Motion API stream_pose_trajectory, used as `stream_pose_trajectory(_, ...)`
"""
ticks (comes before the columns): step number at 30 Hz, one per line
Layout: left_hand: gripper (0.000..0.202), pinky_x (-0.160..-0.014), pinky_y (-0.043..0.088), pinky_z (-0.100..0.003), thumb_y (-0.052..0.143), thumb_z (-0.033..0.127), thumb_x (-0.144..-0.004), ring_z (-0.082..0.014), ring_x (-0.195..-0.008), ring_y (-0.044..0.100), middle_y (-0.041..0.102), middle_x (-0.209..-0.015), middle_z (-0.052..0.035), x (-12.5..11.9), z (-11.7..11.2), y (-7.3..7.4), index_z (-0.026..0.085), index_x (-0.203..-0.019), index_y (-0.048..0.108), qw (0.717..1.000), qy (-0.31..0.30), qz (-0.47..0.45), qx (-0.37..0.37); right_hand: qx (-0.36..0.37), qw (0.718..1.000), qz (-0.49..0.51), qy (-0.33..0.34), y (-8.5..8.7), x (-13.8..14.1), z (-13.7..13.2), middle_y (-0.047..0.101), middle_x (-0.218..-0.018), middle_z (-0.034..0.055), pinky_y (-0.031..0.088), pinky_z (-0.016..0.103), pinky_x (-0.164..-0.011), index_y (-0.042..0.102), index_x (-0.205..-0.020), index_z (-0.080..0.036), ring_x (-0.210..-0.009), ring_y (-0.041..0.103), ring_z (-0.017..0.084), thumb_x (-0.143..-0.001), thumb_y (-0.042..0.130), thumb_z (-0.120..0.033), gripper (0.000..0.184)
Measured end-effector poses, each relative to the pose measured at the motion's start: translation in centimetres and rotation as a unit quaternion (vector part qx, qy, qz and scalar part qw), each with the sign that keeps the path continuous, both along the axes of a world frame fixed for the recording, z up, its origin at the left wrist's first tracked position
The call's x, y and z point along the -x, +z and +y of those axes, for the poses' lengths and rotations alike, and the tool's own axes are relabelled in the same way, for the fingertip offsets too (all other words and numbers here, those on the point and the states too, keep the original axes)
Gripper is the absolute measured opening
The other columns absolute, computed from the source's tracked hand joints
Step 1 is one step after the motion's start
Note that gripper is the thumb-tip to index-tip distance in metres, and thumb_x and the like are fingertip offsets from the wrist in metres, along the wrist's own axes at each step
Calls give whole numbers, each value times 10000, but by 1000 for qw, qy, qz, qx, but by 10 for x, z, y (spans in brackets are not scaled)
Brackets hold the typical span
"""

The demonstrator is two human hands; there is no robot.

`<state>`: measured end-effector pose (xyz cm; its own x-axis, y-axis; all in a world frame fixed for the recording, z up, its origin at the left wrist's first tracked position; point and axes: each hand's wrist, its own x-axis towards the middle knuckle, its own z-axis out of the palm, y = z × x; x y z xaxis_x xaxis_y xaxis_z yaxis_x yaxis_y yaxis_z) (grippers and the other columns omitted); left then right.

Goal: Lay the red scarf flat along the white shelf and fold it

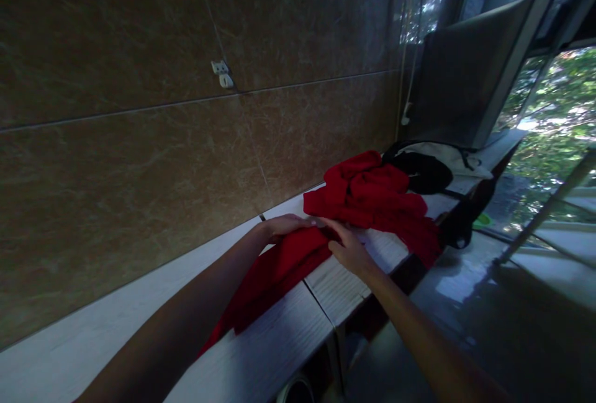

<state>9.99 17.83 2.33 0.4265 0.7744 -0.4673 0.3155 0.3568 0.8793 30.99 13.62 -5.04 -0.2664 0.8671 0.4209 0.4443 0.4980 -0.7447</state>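
Note:
A folded red garment (291, 260) lies lengthwise on the white wood-topped bench (284, 335), its near end running under my left forearm. My left hand (289, 225) rests along the garment's far-left edge, fingers bent over the fabric toward the tips of the other hand; its thumb is hidden. My right hand (348, 249) pinches the same garment's right end between thumb and fingers. Just beyond both hands sits a crumpled red clothing pile (367, 195), partly draped over the bench's front edge.
A black and white bag (423, 170) stands behind the pile. Brown marbled wall tiles (139, 173) border the bench, with a small cat-shaped hook (222, 74) on them. A large dark panel (470, 74) stands at the far end by the windows. Grey floor (447, 310) lies to the right.

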Motion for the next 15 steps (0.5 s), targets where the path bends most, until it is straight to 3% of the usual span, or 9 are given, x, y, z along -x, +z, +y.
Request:
stream_pose_trajectory(5,401,-712,616,-258,880,421,-727,-194,-719,755,802,-917,-108,5,-1,-1,119,-954,748,996,30,-52,70,-38,997,-52,41,2,5,-8,453,-1576,118,168,540,-1268,400,-1559,-177,-1494,348,293,-824,657,-309,790)
stream_pose_trajectory(9,404,-711,615,-254,843,433,-768,-181,-710,749,803,-923,-98,3,-3,-2,114,-999,751,994,34,-46,93,-35,997,-68,34,4,7,-8,498,-1540,132,258,497,-1246,430,-1540,-144,-1445,426,291,-850,631,-299,735)
stream_pose_trajectory(15,461,-786,589,-255,888,504,-688,-201,-863,754,801,-1015,-76,-1,-17,5,173,-984,763,997,6,-37,64,-13,996,-85,-6,0,7,0,639,-1395,97,372,425,-1186,546,-1469,-175,-1327,550,272,-765,536,-78,711)
